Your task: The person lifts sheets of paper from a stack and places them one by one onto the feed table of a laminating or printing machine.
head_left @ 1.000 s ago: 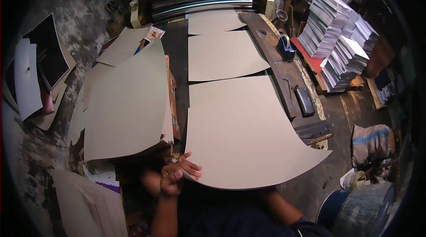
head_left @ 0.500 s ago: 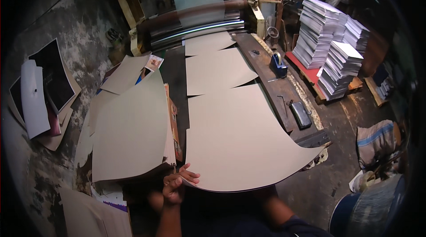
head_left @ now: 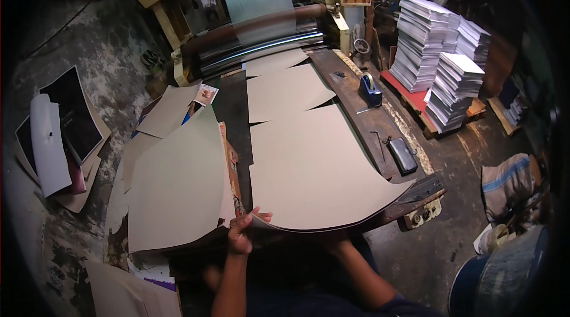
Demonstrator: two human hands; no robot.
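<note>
A large beige cardboard sheet [head_left: 320,162] lies in front of me on the dark machine table, its near edge bowed and its near right corner curled up. My left hand [head_left: 242,233] grips the near left corner, some fingertips showing on top. Under the near edge, my right hand [head_left: 337,240] reaches in from the right; the sheet hides its fingers. Beyond it, a second cardboard sheet [head_left: 288,91] and a third cardboard sheet [head_left: 273,64] lie in a row leading to the machine's rollers [head_left: 267,45], with dark wedge-shaped gaps showing at the joins.
A stack of large cardboard sheets [head_left: 178,192] stands close at my left. On the table's right strip sit a blue tape dispenser [head_left: 371,92] and a black case [head_left: 402,155]. White paper stacks [head_left: 420,44] stand on a pallet beyond. A blue drum [head_left: 499,275] is near right.
The near sheet has moved slightly away from me, and the row has shifted toward the rollers. Its curled right corner sits farther in. My right forearm reaches farther under the edge.
</note>
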